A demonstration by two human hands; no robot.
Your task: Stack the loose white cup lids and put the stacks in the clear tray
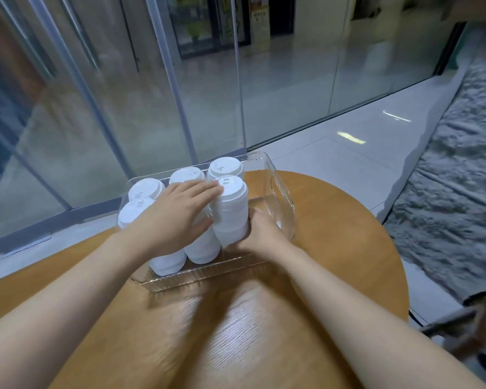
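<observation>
Six lid stacks [230, 211], one tray [285, 209]

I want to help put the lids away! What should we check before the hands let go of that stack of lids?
1. Stack of lids inside the clear tray: ok, at its right-hand free end.
2. Stack standing flat on the tray floor: cannot tell, its bottom is hidden.
3. Left hand steadying the top: ok, fingers reach the top lid.
4. Right hand holding the bottom: ok.
5. Room beside the other stacks: ok.
6. Loose lids left on the table: none in view.
</observation>
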